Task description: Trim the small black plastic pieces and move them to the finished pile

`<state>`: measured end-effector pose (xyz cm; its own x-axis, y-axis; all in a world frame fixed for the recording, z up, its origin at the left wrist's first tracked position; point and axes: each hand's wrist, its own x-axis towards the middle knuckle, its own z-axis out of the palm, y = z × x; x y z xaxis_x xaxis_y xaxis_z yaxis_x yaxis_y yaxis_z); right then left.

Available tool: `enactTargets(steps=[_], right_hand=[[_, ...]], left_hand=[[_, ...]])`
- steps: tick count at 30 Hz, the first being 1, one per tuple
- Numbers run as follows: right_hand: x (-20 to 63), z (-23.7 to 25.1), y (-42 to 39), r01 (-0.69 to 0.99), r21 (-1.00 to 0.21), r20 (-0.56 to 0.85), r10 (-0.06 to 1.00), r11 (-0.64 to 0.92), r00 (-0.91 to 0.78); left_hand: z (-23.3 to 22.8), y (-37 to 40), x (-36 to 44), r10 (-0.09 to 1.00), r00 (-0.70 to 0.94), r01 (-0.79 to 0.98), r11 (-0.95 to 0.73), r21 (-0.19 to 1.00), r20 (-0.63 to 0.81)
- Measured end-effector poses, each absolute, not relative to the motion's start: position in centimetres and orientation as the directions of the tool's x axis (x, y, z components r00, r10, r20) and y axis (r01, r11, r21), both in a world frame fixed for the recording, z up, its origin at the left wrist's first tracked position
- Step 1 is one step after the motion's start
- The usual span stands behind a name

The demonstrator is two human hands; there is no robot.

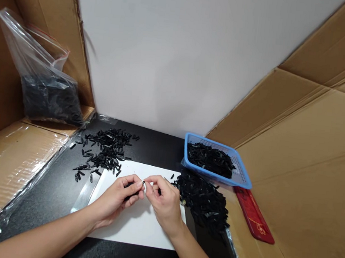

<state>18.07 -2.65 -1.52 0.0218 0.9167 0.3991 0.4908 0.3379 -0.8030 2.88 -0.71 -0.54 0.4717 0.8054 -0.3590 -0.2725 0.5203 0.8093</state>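
My left hand (121,194) and my right hand (164,200) meet over a white sheet (137,226) on the black tabletop. Between their fingertips they pinch a small black plastic piece (140,184); the left hand grips its body and the right hand pinches its tip. A loose pile of similar black pieces (204,202) lies just right of my right hand. Another scattered heap of black pieces (104,152) lies beyond my left hand.
A blue mesh basket (243,175) holding black pieces stands at the back right. A clear plastic bag (45,87) of black parts leans at the far left. A red flat object (254,215) lies to the right. Cardboard walls enclose both sides.
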Motion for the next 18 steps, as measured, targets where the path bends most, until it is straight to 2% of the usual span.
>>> enactTargets(steps=[5,13,15,18], right_hand=[[17.7,-1.8,-2.7,0.525,-0.767,0.452,0.892,0.369,0.033],[18.3,-2.2,-2.0,0.661,-0.631,0.555,0.832,0.406,0.018],[18.8,-2.0,-1.7,0.663,-0.662,0.528,0.845,0.35,0.082],[19.2,-1.4,-1.6,0.56,-0.789,0.393,0.908,0.251,0.146]], left_hand=[[-0.3,-0.5,2.8,0.791,0.495,-0.285,0.539,0.792,-0.36],[-0.2,-0.6,2.5,0.759,0.548,-0.294,0.569,0.768,-0.353],[0.0,-0.7,2.5,0.746,0.569,-0.282,0.572,0.77,-0.346],[0.1,-0.7,2.5,0.746,0.566,-0.271,0.571,0.775,-0.352]])
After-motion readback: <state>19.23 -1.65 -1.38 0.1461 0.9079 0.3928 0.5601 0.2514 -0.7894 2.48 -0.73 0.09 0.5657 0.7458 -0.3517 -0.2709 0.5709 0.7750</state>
